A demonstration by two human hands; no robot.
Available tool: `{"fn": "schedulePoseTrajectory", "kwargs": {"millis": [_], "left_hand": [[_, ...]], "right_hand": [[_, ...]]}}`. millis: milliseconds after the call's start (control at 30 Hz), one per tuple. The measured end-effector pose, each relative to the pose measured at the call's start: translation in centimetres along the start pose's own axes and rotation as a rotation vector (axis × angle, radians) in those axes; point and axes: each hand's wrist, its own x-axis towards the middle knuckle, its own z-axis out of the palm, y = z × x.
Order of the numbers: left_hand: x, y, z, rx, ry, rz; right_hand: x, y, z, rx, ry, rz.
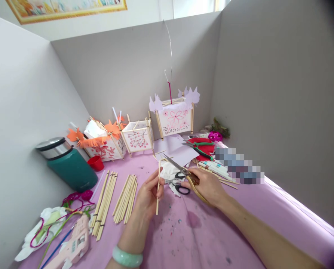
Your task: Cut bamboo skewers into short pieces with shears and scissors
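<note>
My left hand (pixel 150 194), with a pale green bangle at its wrist, is closed on a thin wooden stick (pixel 158 201) held nearly upright. My right hand (pixel 207 185) is wrapped round the golden handles of large scissors (pixel 178 164), whose blades point up and left, past the stick's upper end. Black-handled scissors (pixel 183 189) lie on white tissue (pixel 169 171) between my hands. Left of my left hand, a bundle of short sticks (pixel 125 201) and longer sticks with dark bands (pixel 106 203) lie on the pink cloth (pixel 169 246).
Paper lanterns (pixel 174 121) on stick frames stand at the back. At left are a green bottle (pixel 71 168), a red cup (pixel 95 163) and a pink glue gun (pixel 75 241). Green-handled pliers (pixel 202 149) and markers (pixel 217 170) lie at right. Grey panels (pixel 135 74) surround the table.
</note>
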Motion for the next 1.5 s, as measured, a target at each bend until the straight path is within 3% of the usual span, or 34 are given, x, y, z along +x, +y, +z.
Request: {"fn": "schedulePoseTrajectory", "kwargs": {"millis": [267, 867, 1500], "left_hand": [[0.12, -0.31, -0.38, -0.022, -0.035, 0.005], [-0.04, -0.33, 0.09, 0.058, 0.031, 0.026], [0.03, -0.43, -0.5, 0.015, 0.0, 0.008]], "right_hand": [[-0.07, 0.09, 0.05, -0.019, -0.008, -0.001], [-0.47, -0.34, 0.14, -0.133, 0.006, -0.066], [-0.26, 0.35, 0.35, -0.114, 0.034, -0.089]]}}
